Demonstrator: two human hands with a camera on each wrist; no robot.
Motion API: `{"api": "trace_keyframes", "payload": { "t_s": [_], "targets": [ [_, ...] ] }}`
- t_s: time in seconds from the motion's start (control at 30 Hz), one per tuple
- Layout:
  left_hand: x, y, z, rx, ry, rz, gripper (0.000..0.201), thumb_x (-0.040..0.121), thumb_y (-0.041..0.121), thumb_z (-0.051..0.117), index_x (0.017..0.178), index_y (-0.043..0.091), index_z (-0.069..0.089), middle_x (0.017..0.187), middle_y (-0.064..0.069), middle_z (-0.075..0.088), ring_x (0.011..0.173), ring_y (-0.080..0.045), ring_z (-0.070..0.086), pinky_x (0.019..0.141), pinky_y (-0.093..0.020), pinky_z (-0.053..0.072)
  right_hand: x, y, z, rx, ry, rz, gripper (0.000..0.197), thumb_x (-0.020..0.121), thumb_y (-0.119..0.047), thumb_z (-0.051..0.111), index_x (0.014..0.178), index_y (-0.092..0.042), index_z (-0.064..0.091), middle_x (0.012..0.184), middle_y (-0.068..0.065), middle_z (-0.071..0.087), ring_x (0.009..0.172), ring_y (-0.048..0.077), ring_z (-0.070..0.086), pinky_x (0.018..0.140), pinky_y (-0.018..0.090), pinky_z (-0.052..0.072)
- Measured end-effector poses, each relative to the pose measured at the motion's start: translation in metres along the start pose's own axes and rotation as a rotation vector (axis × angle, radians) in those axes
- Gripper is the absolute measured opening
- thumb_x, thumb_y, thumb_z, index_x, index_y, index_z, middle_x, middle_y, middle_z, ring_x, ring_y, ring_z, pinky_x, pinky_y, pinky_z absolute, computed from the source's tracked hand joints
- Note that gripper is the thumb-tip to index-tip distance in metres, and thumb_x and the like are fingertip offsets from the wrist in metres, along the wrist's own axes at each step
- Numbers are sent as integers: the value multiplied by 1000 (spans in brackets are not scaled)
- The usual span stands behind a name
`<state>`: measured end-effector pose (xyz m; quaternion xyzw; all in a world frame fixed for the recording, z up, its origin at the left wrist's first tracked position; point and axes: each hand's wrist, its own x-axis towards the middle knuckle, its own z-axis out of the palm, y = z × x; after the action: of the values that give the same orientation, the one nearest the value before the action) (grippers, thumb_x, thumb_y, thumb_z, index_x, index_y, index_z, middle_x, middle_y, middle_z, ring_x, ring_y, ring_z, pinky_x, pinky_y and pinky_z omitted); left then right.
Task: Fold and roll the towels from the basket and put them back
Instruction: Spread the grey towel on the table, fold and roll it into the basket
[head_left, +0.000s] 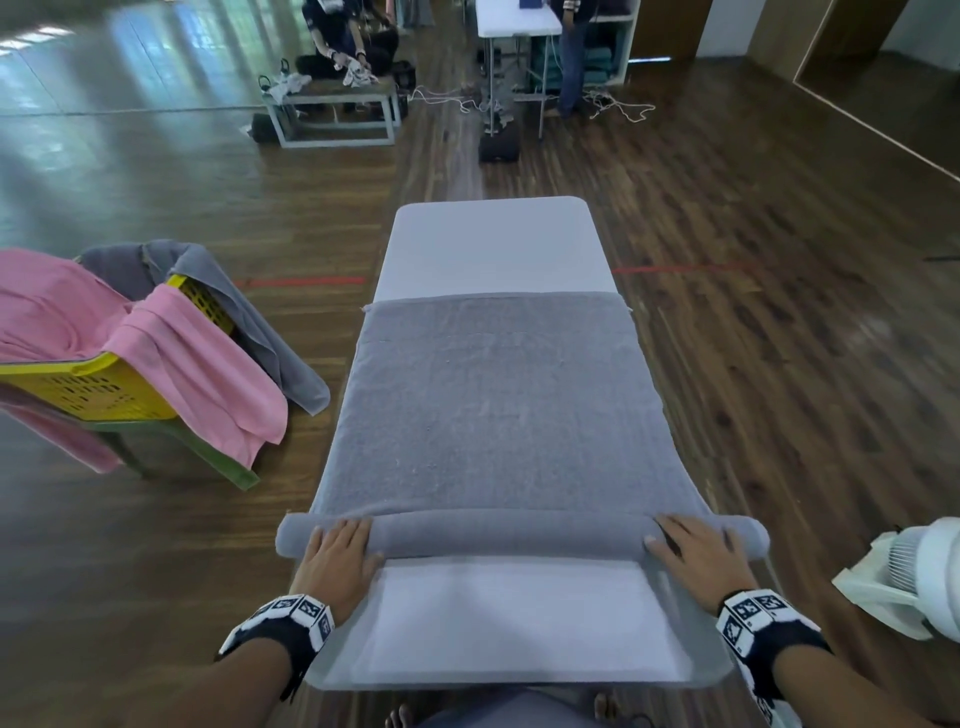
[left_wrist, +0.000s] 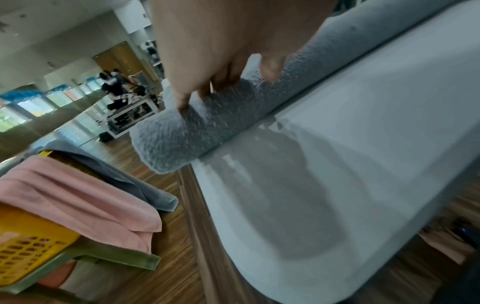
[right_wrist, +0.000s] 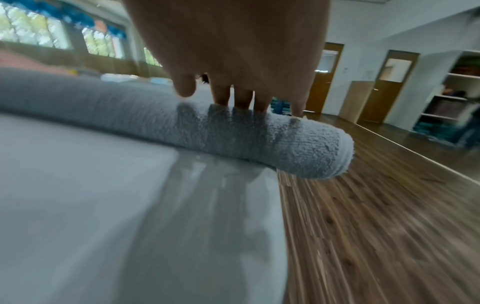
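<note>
Both hands, left (head_left: 340, 561) and right (head_left: 696, 558), press flat-fingered on the half-rolled grey towel (head_left: 498, 410).

Head view looks down the table (head_left: 493, 244) — wrist views close, sharing its near edge.

The grey towel (head_left: 498, 400) at the centre of the head view is looped terry cloth, matt and nubbly; its rolled end at the lower middle of the right wrist view shows coarse pile. The surface (head_left: 511, 621) beneath it is white, smooth and faintly glossy, catching soft reflections. At the left of the head view the yellow basket (head_left: 93, 387) is perforated plastic with a slight sheen. Over it hangs a pink towel (head_left: 171, 358), soft matt cloth lying in folds, and a second grey towel (head_left: 270, 343) of the same matt cloth. The floor (head_left: 779, 364) is striped wood-look planking, polished and reflective.
</note>
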<state>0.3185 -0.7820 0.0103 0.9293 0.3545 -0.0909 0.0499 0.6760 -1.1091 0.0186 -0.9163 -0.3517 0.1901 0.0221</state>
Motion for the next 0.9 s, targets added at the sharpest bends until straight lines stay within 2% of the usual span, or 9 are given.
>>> {"api": "trace_keyframes", "payload": {
  "t_s": [0.03,0.1,0.17,0.27,0.5,0.63,0.77,0.83,0.9],
  "targets": [
    [-2,1,0,12,-31,1,59,89,43,50,139,13,43,140,-2,48,132,-24,42,113,-45,25,-3,2,5,-25,-33,-5,50,95,-51,42,142,-35,36,145,-15,38,137,9,33,114,48,12],
    [-3,5,-2,-11,-69,13,50,73,32,66,120,15,59,117,-2,63,112,-27,57,101,-45,39,-8,7,10,-91,-53,-9,53,87,-46,53,138,-38,39,141,-15,44,132,11,38,113,46,18],
    [-2,8,-8,15,-59,10,32,71,27,62,103,20,63,102,1,66,99,-25,60,93,-41,42,-9,8,9,-119,-60,2,49,83,-41,55,132,-41,44,134,-16,51,125,11,43,111,43,22],
    [-1,4,-17,83,-88,-28,26,83,34,48,106,27,56,110,7,62,108,-19,53,99,-36,32,-7,-4,5,-133,-79,5,44,82,-42,52,126,-43,50,128,-18,56,121,12,47,108,42,23],
    [-9,-7,-16,122,-157,-47,23,86,38,36,97,30,54,111,10,63,112,-15,50,108,-39,23,-6,-19,3,-136,-135,2,31,87,-44,45,116,-41,57,124,-14,60,120,13,49,112,47,20],
    [-5,-4,-10,-67,-3,-43,60,85,42,16,122,21,58,121,2,63,113,-23,55,104,-45,34,-5,-11,-1,-112,-21,19,45,101,-35,28,147,-35,30,150,-12,33,139,11,28,117,52,10],
    [-12,1,2,-98,-27,-42,63,91,52,21,134,17,51,137,-1,53,131,-22,46,111,-45,29,-14,-14,8,-33,-70,-17,55,95,-57,37,145,-35,29,147,-15,32,141,12,24,116,51,3],
    [-16,0,7,-34,-52,40,59,83,48,35,124,15,60,124,-1,63,118,-24,57,104,-47,39,-15,-9,11,-109,-79,-29,55,85,-55,45,137,-40,38,141,-18,42,134,11,34,117,49,10],
    [-15,-2,1,-46,-29,91,57,70,43,35,111,19,66,108,3,67,102,-23,63,96,-42,44,-11,-7,6,-145,-93,-12,47,83,-51,49,129,-43,45,135,-19,50,128,10,41,115,47,15]
  ]
}}
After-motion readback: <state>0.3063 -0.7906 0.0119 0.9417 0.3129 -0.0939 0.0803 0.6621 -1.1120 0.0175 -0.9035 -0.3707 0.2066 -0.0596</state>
